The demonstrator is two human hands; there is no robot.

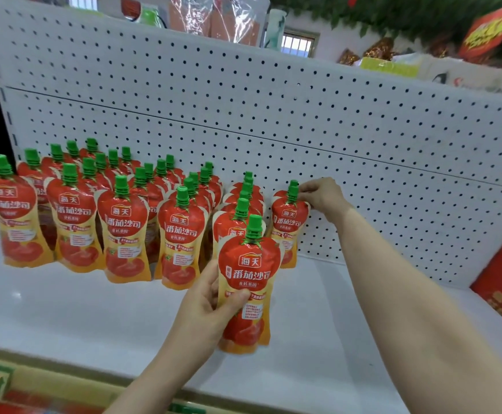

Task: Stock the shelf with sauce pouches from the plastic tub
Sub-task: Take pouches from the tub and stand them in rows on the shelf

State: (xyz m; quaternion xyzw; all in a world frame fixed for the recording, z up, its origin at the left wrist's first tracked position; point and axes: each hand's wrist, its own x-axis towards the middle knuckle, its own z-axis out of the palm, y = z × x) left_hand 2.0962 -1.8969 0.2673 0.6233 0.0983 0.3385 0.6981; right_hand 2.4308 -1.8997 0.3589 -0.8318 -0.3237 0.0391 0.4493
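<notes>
Red sauce pouches (124,231) with green caps stand upright in rows on the white shelf (64,306), the rows running from the pegboard (273,100) out toward the shelf's front edge. At the right end of these rows, the right hand (321,195) pinches the green cap of an end pouch (288,225) standing close against the pegboard. Farther out from the pegboard, the left hand (208,309) grips 1 held pouch (248,282) upright around its middle, thumb across the front, just before the nearest row. A red packet (500,282) leans against the pegboard's right end.
</notes>
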